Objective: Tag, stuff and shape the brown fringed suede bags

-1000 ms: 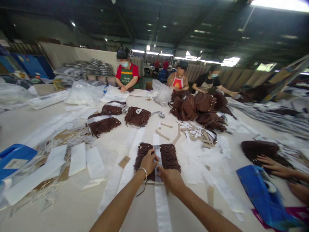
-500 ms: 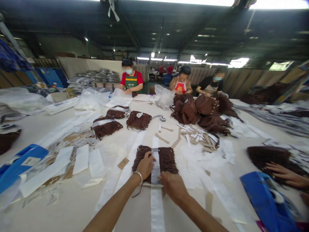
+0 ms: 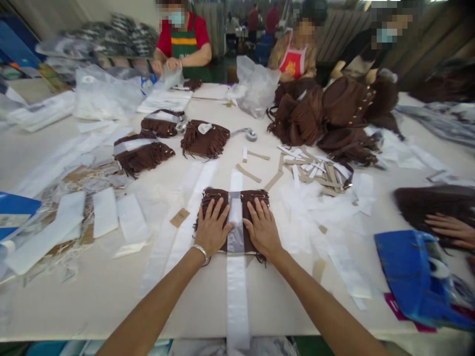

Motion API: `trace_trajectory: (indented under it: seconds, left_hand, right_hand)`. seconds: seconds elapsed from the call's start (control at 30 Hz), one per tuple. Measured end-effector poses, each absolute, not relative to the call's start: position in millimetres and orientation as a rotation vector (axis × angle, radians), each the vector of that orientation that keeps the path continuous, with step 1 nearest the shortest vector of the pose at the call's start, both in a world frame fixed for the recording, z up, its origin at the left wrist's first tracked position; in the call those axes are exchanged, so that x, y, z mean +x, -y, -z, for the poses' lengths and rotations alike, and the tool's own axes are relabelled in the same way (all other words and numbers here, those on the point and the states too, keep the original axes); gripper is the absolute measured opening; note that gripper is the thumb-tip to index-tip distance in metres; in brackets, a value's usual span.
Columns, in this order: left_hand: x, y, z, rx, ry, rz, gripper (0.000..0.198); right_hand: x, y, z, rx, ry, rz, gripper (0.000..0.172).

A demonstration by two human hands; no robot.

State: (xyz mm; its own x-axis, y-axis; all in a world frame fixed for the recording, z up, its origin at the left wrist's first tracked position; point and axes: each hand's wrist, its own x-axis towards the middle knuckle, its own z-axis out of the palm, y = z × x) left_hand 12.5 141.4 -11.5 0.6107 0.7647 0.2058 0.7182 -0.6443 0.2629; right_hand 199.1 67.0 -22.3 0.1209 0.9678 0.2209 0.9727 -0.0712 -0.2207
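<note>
A brown fringed bag (image 3: 249, 198) lies flat on the table in front of me, with a white strip (image 3: 235, 210) running down its middle. My left hand (image 3: 213, 225) rests spread on the bag's left half, its thumb at the strip's edge. On the right half lies my right hand (image 3: 264, 227), fingers apart and palm down. A longer white strip (image 3: 237, 296) extends from the bag toward the table's near edge. Small metal rings show along the bag's top edge.
Three brown fringed bags (image 3: 206, 138) lie beyond, left of a heap of brown bags (image 3: 341, 109). Paper strips (image 3: 315, 168) are scattered at right. Blue tape dispensers (image 3: 404, 272) stand on both sides. Another person's hand (image 3: 451, 228) touches dark material at right; people work across the table.
Both hands have gone from fingering the middle strip to lying spread on the bag's two halves. The view has tilted down, bringing the table's near edge into sight.
</note>
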Motion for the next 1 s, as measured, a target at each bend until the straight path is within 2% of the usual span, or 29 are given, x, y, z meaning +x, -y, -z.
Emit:
trace_trajectory:
  seconds: [0.17,0.43,0.6,0.73,0.83,1.0]
  left_hand:
    - [14.4,-150.9,3.3,2.697,-1.253,-0.437,0.054]
    - [10.7,-134.6,17.9,2.652,-1.272,-0.453,0.050]
    - [-15.3,-113.5,-10.2,2.462,-1.201,-0.755,0.049]
    - [-41.1,-52.0,-20.6,1.725,-1.266,-1.019,0.035]
    - [-39.1,-5.8,-14.4,1.004,-1.267,-0.830,0.021]
    - [-8.3,12.1,-2.3,0.243,-0.993,-0.759,0.018]
  right_hand:
    - [206.0,-77.5,15.0,-2.037,1.856,0.001,0.058]
    - [207.4,-63.9,35.8,-1.912,1.813,-0.068,0.055]
    - [238.6,-29.5,4.4,-1.844,1.682,-0.145,0.052]
    - [251.7,-13.4,-16.8,-1.886,1.838,-0.091,0.045]
    - [247.3,-44.5,-27.9,-1.861,1.931,-0.084,0.043]
    - [223.7,-131.8,-39.1,-1.850,2.062,-0.192,0.046]
